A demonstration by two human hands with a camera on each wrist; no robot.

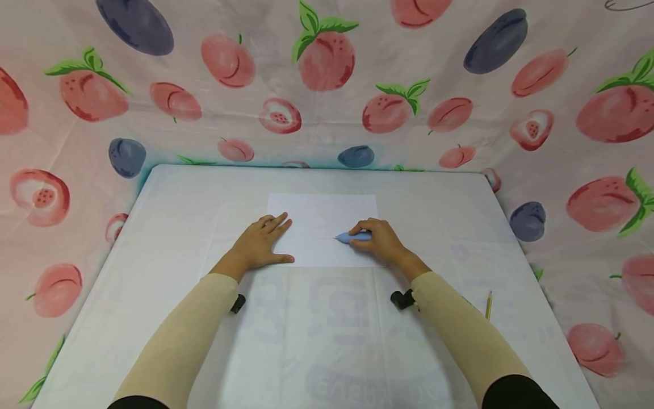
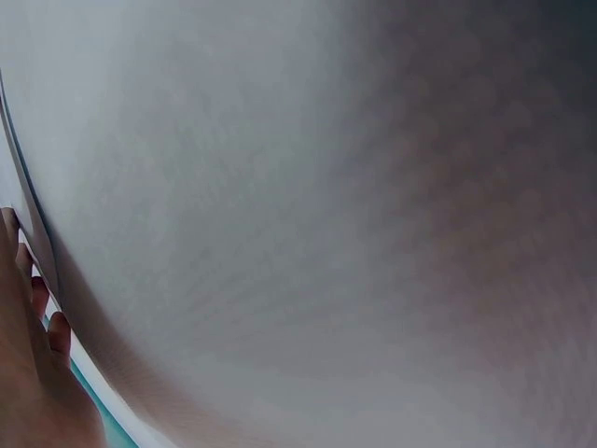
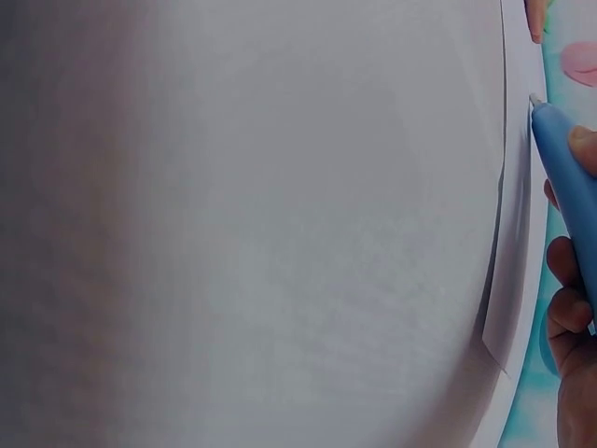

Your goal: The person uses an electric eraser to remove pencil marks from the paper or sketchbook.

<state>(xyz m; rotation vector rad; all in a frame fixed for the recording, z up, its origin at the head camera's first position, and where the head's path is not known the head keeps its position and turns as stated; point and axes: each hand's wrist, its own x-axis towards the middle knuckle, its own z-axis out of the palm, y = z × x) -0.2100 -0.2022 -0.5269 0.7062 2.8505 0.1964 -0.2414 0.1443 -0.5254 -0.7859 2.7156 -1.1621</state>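
White rectangular paper (image 1: 317, 213): the left hand (image 1: 258, 242) spreads at nine o'clock; the right hand (image 1: 384, 241), at three, pinches a tapered blue tool (image 1: 349, 237).

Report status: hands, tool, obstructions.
Left hand spread on white paper, left edge. Right hand gripping blue pen-shaped tool, tip at paper. Pencil beside right sleeve, off paper.

We see pale lettering (image 1: 370, 385) on the white table cover (image 1: 306, 292) (large, but very faint), and we can read no word with certainty.
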